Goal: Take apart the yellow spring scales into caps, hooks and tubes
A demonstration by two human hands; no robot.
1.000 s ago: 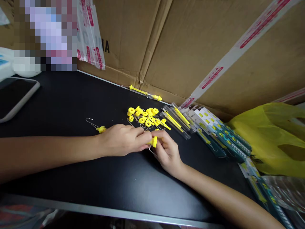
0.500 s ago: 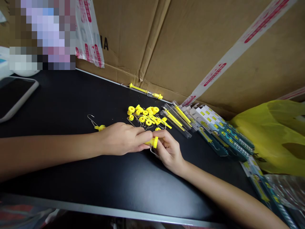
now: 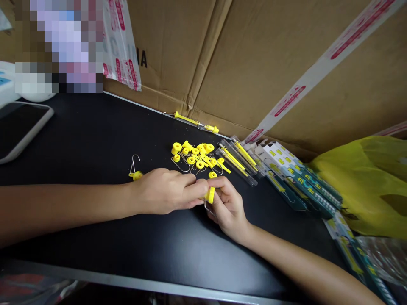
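Note:
My left hand (image 3: 171, 192) is closed around a small spring scale, most of it hidden in the palm. A yellow end with a bent wire hook (image 3: 135, 161) sticks out past the wrist on the left. At the other end a yellow cap (image 3: 211, 195) shows between my two hands, with a bent metal wire (image 3: 208, 208) hanging below it. My right hand (image 3: 227, 207) pinches at this cap end, fingertips against it and the wire. Just beyond the hands lies a pile of yellow plastic parts (image 3: 200, 164) mixed with wire hooks and small springs.
Clear tubes with yellow scales (image 3: 238, 156) lie right of the pile, beside packaged scales (image 3: 295, 178). Another spring scale (image 3: 193, 121) rests along the back edge by a cardboard box (image 3: 165, 51). A phone (image 3: 23, 127) lies left; a yellow bag (image 3: 375, 182) sits right.
The wire hook at the left end has turned and shifted right, now pointing more upright. The yellow cap has tilted and moved slightly toward the right and down with both hands.

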